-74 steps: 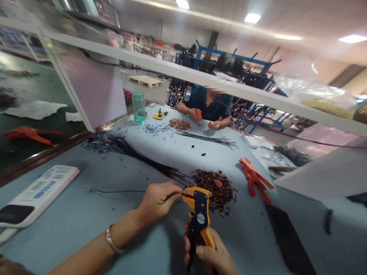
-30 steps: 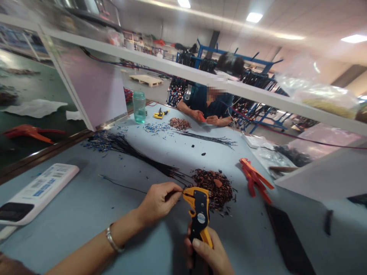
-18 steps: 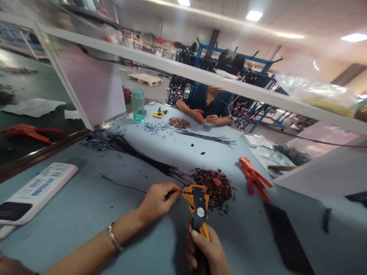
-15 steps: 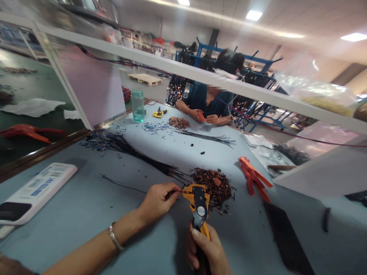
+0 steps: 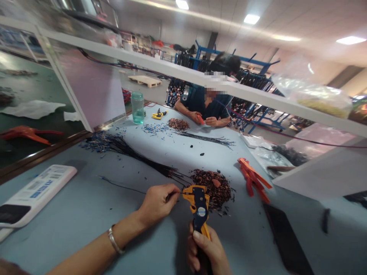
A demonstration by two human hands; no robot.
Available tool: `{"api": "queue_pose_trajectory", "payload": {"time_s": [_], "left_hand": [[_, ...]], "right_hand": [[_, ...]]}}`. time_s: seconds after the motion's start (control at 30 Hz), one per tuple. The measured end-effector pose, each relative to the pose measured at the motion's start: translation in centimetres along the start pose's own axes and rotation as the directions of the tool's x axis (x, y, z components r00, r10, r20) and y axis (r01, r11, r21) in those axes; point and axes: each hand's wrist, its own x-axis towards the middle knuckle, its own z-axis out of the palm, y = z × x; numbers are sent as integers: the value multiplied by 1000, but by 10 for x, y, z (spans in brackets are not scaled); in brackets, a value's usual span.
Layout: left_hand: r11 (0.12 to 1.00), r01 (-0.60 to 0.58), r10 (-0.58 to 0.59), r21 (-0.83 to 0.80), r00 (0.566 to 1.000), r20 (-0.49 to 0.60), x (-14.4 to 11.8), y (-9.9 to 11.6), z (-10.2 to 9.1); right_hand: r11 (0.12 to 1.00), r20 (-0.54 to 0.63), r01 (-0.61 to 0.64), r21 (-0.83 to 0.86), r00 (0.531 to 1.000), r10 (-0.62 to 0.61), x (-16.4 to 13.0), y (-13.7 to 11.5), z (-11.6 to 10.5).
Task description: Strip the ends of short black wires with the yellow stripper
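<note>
My left hand (image 5: pixel 159 202) pinches a thin black wire (image 5: pixel 126 186) between thumb and fingertips. One end of the wire trails left across the table; the other reaches the jaws of a yellow and black wire stripper (image 5: pixel 199 202). My right hand (image 5: pixel 208 248) is wrapped around the stripper's handles and holds it tilted, jaws facing left. Just behind the jaws lies a heap of short black and copper-coloured scraps (image 5: pixel 213 187). A bundle of black wires (image 5: pixel 146 158) with blue ends stretches from the left to near this heap.
A white power strip (image 5: pixel 43 191) lies at left. Orange-red pliers (image 5: pixel 254 179) and a flat black object (image 5: pixel 286 236) lie at right. Farther back stand a green bottle (image 5: pixel 137 108) and another yellow stripper (image 5: pixel 159 114). A co-worker (image 5: pixel 210 103) sits opposite, holding a red tool. A white rail (image 5: pixel 172 67) crosses above.
My hands, the wire and the stripper stay nearly in place. The stripper's handles look slightly closer together. The co-worker's head has lowered a little.
</note>
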Motion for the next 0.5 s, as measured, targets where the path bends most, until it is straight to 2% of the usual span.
{"api": "queue_pose_trajectory", "payload": {"time_s": [0.1,0.2,0.27,0.33,0.5], "left_hand": [[1000,11,-11,22,1000,-23,2,-1,-4],[998,52,-51,22,997,-55,4,-4,-9],[997,83,-83,-4,995,-48,6,-6,-11],[993,112,-113,-31,993,-38,6,-5,-10],[986,154,-156,-66,988,-18,4,0,-7]], "right_hand": [[998,-49,24,57,999,-21,0,-4,-4],[992,-146,54,114,989,-37,-2,-18,-7],[987,-168,84,136,984,-60,-3,-26,-6],[986,-129,81,146,990,-62,-4,-29,-4],[992,2,-17,126,1000,17,-3,-22,5]]}}
